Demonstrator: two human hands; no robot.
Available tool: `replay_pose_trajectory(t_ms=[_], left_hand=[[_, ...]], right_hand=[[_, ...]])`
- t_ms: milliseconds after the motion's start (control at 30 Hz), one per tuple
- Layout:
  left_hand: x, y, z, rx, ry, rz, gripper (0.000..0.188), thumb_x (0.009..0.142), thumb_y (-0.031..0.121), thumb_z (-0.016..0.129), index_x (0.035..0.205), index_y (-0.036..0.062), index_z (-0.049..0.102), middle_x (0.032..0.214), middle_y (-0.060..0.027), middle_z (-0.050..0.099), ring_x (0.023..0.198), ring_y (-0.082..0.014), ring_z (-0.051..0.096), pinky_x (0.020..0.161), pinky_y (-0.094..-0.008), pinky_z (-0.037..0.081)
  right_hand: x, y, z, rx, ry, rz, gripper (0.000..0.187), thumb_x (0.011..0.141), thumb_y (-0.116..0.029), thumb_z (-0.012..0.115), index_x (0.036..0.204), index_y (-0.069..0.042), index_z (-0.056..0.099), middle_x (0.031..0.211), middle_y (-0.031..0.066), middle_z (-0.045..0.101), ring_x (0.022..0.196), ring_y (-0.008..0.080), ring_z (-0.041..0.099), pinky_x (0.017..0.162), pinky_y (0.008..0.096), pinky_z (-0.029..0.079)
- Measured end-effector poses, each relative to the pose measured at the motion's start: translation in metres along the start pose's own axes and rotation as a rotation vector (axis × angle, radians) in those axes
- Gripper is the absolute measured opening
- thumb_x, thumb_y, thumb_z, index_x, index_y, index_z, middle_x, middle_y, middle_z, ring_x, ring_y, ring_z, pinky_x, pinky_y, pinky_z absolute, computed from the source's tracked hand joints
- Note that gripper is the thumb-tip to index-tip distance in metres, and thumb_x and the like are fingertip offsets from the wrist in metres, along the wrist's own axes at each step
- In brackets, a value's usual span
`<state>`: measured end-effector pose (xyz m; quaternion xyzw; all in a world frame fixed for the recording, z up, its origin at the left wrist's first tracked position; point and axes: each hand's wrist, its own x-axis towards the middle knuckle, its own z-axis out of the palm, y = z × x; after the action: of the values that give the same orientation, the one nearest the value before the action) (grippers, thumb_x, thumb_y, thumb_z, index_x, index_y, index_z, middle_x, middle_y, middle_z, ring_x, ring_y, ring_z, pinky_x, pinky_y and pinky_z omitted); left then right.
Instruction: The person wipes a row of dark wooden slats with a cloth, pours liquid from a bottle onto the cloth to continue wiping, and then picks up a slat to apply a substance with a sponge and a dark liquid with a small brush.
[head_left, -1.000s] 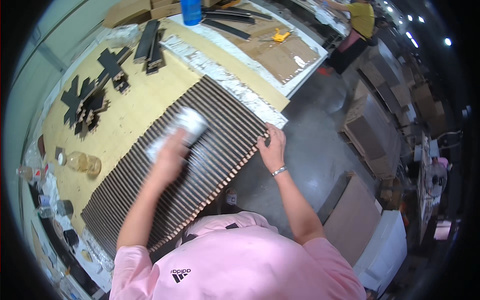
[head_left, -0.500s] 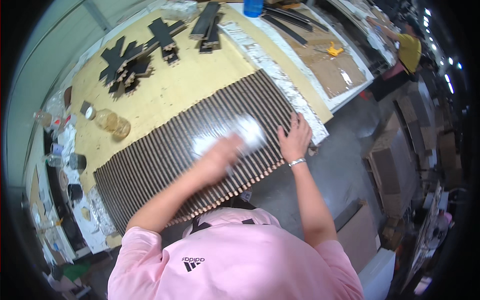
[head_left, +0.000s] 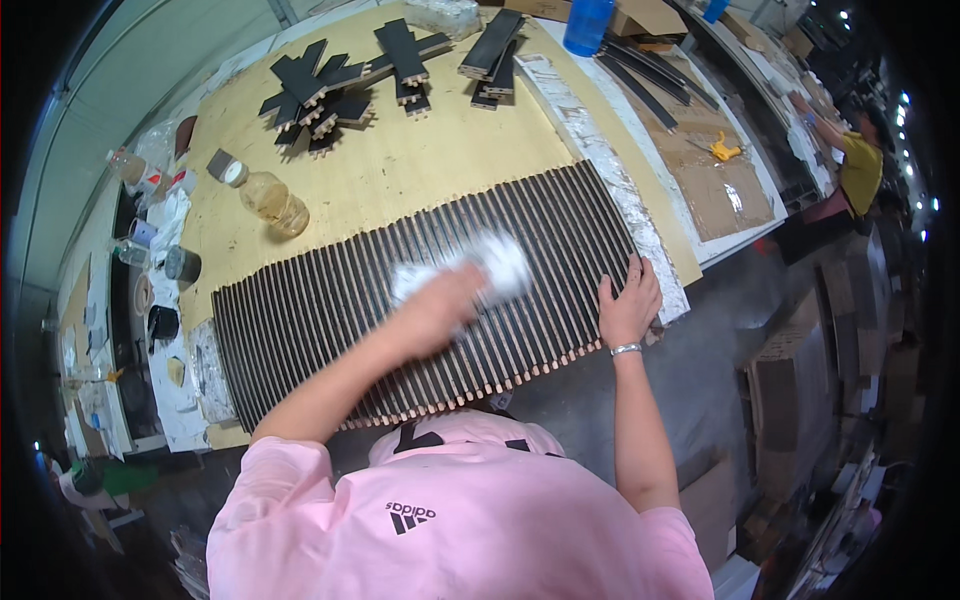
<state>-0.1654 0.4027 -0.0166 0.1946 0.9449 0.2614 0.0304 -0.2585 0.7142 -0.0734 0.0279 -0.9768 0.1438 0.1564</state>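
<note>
Clutching a white cloth, the blurred left hand is amid black slats rowed along the near edge of the tabletop; the open right hand rests at their right end. Wiped extent is unclear; loose slats lie unrowed toward the far edge.

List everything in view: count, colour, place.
Table: one, pale yellow, centre
Strips: many, black, side by side on the table
Cloth: one, white, on the strips
Slats: several, black, table's far side
Bottle: one, yellowish, table's left
Large container: one, blue, top
Cardboard sheet: one, brown, upper right
Tool: one, yellow, on the cardboard sheet
Small containers: several, mixed, left
Stacks: several, brown, floor right
Co-worker: one, yellow top, far right
Shirt: one, pink, bottom
Left hand: one, bare, on the cloth
Right hand: one, bare, on the strips' right end
</note>
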Motion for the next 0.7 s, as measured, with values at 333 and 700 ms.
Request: replay_pose_trajectory(t_ms=[333,700], left_hand=[[-0.054,-0.159,-0.054,0.042,0.495,-0.593,0.040,0.100,0.018,0.046,0.135,0.0020,0.053,0.142,-0.0187,0.051,0.130,-0.0340,0.050,0.109,-0.0387,0.039],[-0.097,0.061,0.050,-0.221,0.215,-0.043,0.030,0.088,0.005,0.060,0.117,0.0008,0.063,0.124,-0.0183,0.063,0.118,-0.0311,0.059,0.103,-0.0427,0.044]], right_hand=[[0.001,-0.003,0.002,0.011,0.015,0.000,0.058,0.088,-0.034,0.061,0.138,-0.005,0.048,0.141,0.0158,0.046,0.131,0.0329,0.040,0.112,0.0490,0.026],[-0.002,0.002,0.004,0.011,0.042,-0.022,0.058,0.089,-0.036,0.060,0.136,-0.005,0.050,0.140,0.0174,0.047,0.130,0.0342,0.041,0.111,0.0496,0.027]])
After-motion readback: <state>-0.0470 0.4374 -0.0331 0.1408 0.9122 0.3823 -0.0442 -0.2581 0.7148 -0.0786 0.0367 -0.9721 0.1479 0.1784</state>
